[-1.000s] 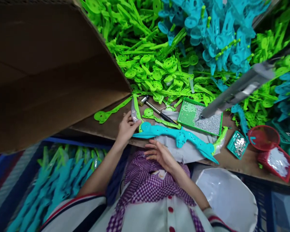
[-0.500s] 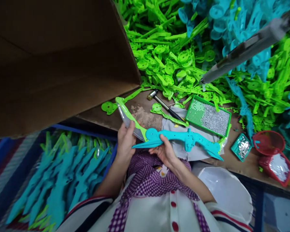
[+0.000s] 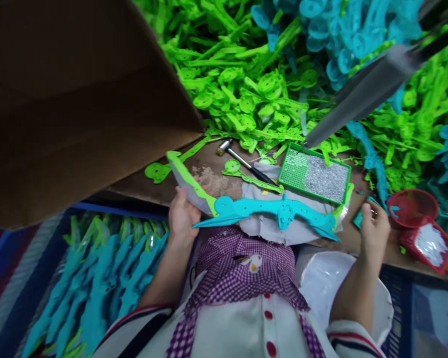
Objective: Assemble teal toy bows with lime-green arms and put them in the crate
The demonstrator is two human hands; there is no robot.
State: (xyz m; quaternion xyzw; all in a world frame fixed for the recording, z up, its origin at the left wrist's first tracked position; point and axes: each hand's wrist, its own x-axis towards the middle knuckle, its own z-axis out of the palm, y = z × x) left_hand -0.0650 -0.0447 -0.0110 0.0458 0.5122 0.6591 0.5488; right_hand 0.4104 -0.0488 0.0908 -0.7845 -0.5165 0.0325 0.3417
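Observation:
A blue and green plastic toy bow [image 3: 246, 208] lies across the front of the workbench, over a grey cloth [image 3: 259, 226]. My left hand [image 3: 183, 216] grips its left limb, where a clear, green-edged piece [image 3: 190, 186] joins the blue body. Away from the bow, my right hand [image 3: 374, 228] is over a small teal basket [image 3: 358, 219], its fingers curled together; the hand hides most of the basket and whatever is in the fingertips. Behind the bow lie a hammer [image 3: 246, 163] and a loose green arm part [image 3: 252, 179]. A green tray [image 3: 315, 174] holds many tiny silver pieces.
An open cardboard box [image 3: 97, 124] fills the upper left. Green parts [image 3: 246, 94] and blue parts [image 3: 353, 35] are heaped behind. A grey tool [image 3: 358, 94] hangs over the tray. Red containers [image 3: 414, 209] stand right; a crate of blue bows [image 3: 100, 278] sits lower left.
My right hand has let go of the toy bow and moved right to the small teal basket. My left hand still holds the bow. The view has shifted slightly.

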